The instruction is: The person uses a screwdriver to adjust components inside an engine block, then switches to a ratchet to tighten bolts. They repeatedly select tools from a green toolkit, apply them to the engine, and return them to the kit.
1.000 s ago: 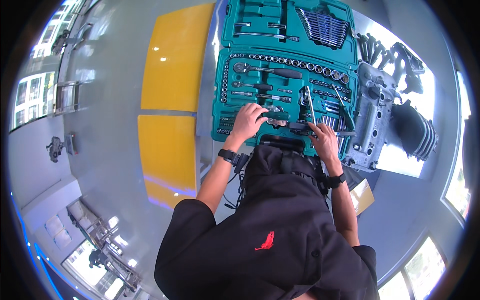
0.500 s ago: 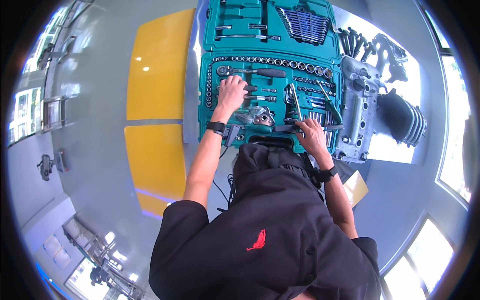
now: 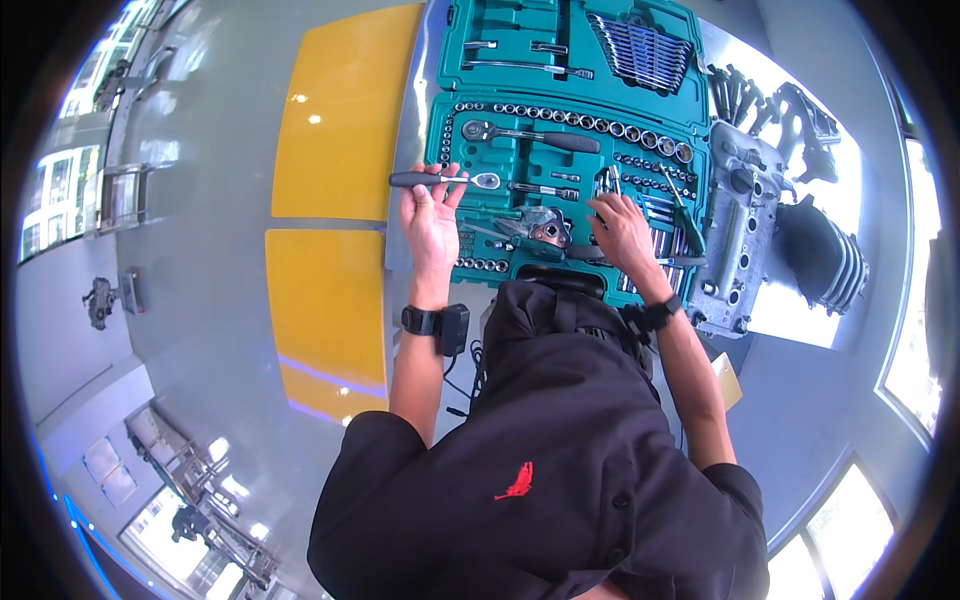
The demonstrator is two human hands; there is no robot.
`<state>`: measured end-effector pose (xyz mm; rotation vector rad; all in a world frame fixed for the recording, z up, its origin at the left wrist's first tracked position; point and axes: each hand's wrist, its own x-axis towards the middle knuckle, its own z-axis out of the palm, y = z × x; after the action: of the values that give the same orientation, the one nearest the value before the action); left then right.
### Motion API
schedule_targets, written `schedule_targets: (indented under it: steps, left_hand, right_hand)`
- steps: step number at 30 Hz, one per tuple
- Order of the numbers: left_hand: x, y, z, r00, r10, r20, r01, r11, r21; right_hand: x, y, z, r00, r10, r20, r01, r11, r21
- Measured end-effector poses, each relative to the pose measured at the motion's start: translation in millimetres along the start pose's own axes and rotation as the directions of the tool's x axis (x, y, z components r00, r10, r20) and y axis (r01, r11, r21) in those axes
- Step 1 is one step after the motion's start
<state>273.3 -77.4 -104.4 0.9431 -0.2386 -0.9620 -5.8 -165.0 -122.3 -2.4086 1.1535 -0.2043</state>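
Note:
An open teal tool case (image 3: pixel 520 110) lies in front of me with rows of sockets, wrenches and ratchets. My left hand (image 3: pixel 430 225) is palm up at the case's left edge, its fingertips holding a small ratchet (image 3: pixel 445 180) with a black handle. My right hand (image 3: pixel 622 232) rests on the lower right part of the case, fingers down among the sockets and bits; what it grips is hidden. A larger ratchet (image 3: pixel 530 135) lies in its slot above.
A grey metal engine part (image 3: pixel 740 230) sits right of the case, with black parts (image 3: pixel 820 250) beyond it. Yellow floor panels (image 3: pixel 340 120) lie to the left. A black watch and a small device are on my left wrist (image 3: pixel 435 322).
My left hand has lifted off the tray and turned palm up at the case's left edge, now holding the small ratchet. My right hand stays on the lower right tray.

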Motion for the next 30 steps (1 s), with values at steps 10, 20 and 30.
schedule_targets:
  steps: [10,20,30]
  left_hand:
    - [-46,-2,-17,0.995,-0.1,-0.009,0.097,0.978,-0.183]
    - [-57,-17,-24,0.987,-0.158,-0.041,0.151,0.98,-0.126]
    - [-48,-25,-24,0.986,-0.161,-0.04,0.158,0.985,-0.07]
  right_hand:
    - [40,-15,62,0.972,0.15,-0.179,-0.14,0.988,0.063]
    - [41,-7,69,0.979,0.151,-0.138,-0.141,0.987,0.081]
    - [48,-16,78,0.792,0.601,-0.104,-0.491,0.729,0.477]
